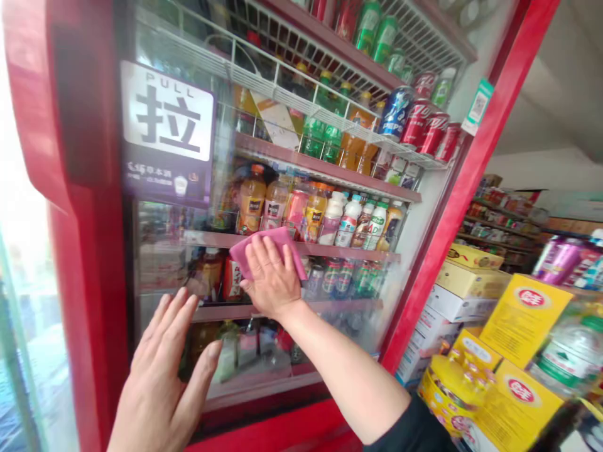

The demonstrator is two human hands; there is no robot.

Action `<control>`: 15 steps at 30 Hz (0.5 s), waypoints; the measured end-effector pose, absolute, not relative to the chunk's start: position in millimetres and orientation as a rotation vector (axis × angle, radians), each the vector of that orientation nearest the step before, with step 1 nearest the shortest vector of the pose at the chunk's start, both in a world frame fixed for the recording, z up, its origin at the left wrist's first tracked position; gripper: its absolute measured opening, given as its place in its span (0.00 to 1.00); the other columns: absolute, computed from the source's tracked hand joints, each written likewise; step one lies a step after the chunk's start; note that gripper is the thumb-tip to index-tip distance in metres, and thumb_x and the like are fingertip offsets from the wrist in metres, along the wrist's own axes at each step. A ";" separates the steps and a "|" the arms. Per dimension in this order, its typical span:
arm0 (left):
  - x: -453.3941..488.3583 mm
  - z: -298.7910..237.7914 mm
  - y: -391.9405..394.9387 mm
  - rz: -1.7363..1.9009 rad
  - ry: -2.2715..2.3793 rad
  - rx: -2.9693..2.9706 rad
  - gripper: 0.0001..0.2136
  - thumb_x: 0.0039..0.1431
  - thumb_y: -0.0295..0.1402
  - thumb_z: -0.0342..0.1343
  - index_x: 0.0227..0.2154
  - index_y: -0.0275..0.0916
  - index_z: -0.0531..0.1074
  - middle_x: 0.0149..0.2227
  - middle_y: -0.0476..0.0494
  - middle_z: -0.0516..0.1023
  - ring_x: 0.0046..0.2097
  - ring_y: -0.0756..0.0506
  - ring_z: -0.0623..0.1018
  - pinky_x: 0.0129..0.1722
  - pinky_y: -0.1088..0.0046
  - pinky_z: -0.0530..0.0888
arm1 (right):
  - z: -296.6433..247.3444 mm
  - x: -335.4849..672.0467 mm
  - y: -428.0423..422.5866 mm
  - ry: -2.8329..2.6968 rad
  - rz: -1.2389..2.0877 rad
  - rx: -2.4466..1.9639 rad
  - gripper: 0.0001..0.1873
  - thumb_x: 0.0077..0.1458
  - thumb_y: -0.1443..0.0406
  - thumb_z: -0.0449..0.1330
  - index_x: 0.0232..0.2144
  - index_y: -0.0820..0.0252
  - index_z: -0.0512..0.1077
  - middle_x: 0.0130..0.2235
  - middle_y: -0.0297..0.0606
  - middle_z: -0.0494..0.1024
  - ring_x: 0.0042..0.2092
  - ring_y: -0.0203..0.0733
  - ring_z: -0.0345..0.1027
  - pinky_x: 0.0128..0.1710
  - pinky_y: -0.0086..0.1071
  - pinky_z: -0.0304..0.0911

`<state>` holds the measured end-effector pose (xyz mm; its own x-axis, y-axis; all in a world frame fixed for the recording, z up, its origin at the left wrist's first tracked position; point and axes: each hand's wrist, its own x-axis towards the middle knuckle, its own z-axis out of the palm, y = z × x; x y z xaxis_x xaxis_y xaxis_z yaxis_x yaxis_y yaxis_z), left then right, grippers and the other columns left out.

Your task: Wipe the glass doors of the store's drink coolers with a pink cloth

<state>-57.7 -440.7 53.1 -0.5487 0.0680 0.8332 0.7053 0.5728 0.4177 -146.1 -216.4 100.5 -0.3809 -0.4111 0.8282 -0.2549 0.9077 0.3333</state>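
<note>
My right hand lies flat over a pink cloth, holding it against the glass door of a red-framed drinks fridge. The cloth's edges stick out above and beside my fingers. Lower left, my left hand is raised in front of the glass with thumb and fingers apart, holding nothing. Whether its fingertips touch the glass I cannot tell. Behind the pane, around the cloth, stand several juice bottles, white milk-drink bottles and cans on shelves.
A white-and-purple pull sign is stuck on the glass at upper left. The red door frame slants along the right. Beyond it are stacked yellow boxes, a round yellow tub and a clear bottle with a green cap.
</note>
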 end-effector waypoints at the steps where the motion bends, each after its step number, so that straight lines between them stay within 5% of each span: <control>1: -53.6 54.2 -442.9 -0.969 -1.989 -0.625 0.35 0.69 0.45 0.56 0.77 0.56 0.55 0.79 0.47 0.61 0.80 0.32 0.59 0.78 0.38 0.60 | 96.5 -149.9 -230.1 -1.998 -0.243 0.620 0.42 0.75 0.51 0.54 0.81 0.61 0.47 0.80 0.46 0.55 0.82 0.53 0.43 0.82 0.58 0.39; 5: -40.2 58.6 -456.2 -0.915 -1.993 -0.621 0.34 0.72 0.42 0.55 0.77 0.55 0.54 0.79 0.43 0.61 0.81 0.34 0.57 0.78 0.39 0.60 | 105.3 -152.6 -241.3 -1.996 -0.444 0.966 0.38 0.73 0.57 0.57 0.78 0.62 0.54 0.79 0.41 0.57 0.81 0.46 0.46 0.82 0.49 0.44; 9: -35.2 64.1 -471.1 -0.880 -1.999 -0.600 0.35 0.72 0.42 0.56 0.78 0.55 0.53 0.79 0.43 0.59 0.81 0.33 0.56 0.77 0.39 0.61 | 147.2 -137.4 -185.9 -1.922 -0.502 0.887 0.39 0.74 0.56 0.57 0.79 0.63 0.53 0.77 0.45 0.62 0.81 0.50 0.48 0.82 0.55 0.38; 15: -31.8 71.1 -484.8 -0.916 -1.943 -0.579 0.33 0.72 0.40 0.55 0.77 0.52 0.55 0.79 0.43 0.60 0.81 0.35 0.56 0.78 0.42 0.60 | 204.4 -119.2 -111.3 -1.810 -0.427 0.339 0.45 0.74 0.56 0.55 0.81 0.63 0.40 0.80 0.52 0.52 0.83 0.57 0.37 0.80 0.67 0.34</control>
<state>-31.8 -484.8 71.1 -0.4995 0.0393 0.8654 0.6923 0.6186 0.3715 -119.2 -111.3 204.4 -0.2719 -0.4398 0.8560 -0.0112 0.8909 0.4541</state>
